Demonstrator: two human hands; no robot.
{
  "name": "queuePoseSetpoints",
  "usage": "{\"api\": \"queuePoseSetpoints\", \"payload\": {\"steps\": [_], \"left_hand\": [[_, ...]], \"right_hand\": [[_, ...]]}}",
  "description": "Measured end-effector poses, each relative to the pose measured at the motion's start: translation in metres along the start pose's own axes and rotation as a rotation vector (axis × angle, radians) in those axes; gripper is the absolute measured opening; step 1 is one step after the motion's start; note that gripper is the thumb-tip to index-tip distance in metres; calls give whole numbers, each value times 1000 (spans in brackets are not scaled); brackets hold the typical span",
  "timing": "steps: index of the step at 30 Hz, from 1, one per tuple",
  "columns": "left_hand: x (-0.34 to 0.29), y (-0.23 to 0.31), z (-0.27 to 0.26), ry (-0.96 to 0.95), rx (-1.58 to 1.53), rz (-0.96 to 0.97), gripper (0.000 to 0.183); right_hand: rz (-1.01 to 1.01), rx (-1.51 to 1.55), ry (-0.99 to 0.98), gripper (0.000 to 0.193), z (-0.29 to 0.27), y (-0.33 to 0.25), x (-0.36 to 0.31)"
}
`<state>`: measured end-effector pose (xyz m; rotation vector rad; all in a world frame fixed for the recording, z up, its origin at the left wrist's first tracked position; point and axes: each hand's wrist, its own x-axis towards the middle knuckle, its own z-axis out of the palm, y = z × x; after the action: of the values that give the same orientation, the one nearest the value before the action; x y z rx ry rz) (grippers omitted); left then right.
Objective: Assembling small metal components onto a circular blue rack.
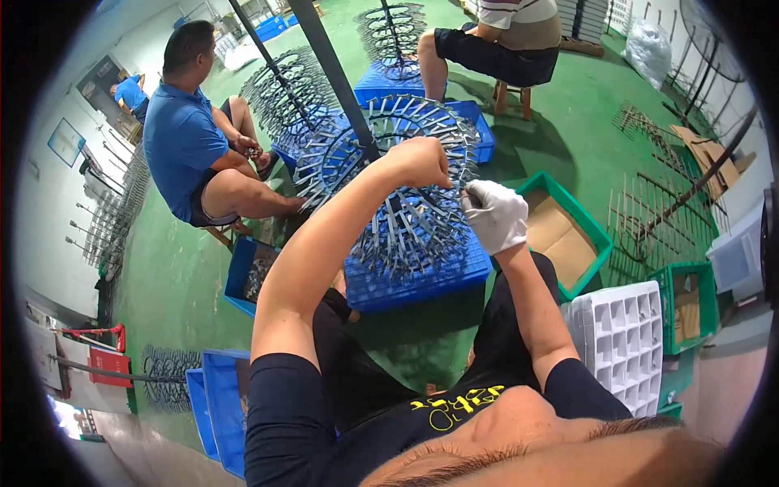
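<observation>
A round, tiered metal rack (399, 231) stands in front of me on a dark upright pole, with many small grey metal strips hanging round its rings. My bare left hand (420, 162) reaches over its right side, fingers curled closed; what they hold, if anything, is hidden. Beside the rack's right edge, my right hand (497, 217) in a white glove is closed with thumb and fingers pressed together; I cannot make out what lies between them. Under the rack is an upturned blue crate (381, 294).
A green crate (602, 243) lined with cardboard is at my right, near white gridded trays (621, 345). Blue bins (242, 276) flank my left. A person in a blue shirt (185, 134) sits left; another seated person (515, 49) is ahead. Wire racks (661, 207) lie far right.
</observation>
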<state>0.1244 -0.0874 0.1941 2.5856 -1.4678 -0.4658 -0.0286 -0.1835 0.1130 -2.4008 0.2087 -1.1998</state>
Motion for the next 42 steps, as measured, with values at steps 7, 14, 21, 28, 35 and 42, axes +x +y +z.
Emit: {"api": "queuePoseSetpoints", "payload": {"steps": [7,14,21,28,35,42], "left_hand": [[-4,5,-3,-14,-35,-15,21],[-6,4,-4,-27,-106,-25,21],[-51,27,1,206,-910,-138,27],[-132,42,99,131,-1902,-110,62],[-145,42,154,165,-2032,-236,76],[-153,51,138,115,-1977,-239,80]], "right_hand": [[-34,-59,-20,3,-4,0,6],[-79,-104,-77,6,-8,-1,10],[-85,-88,-16,5,-12,-2,4],[100,383,-262,12,-52,-49,-23],[-29,466,-590,22,-48,-64,-36],[-21,654,-653,21,-33,-48,-47]]}}
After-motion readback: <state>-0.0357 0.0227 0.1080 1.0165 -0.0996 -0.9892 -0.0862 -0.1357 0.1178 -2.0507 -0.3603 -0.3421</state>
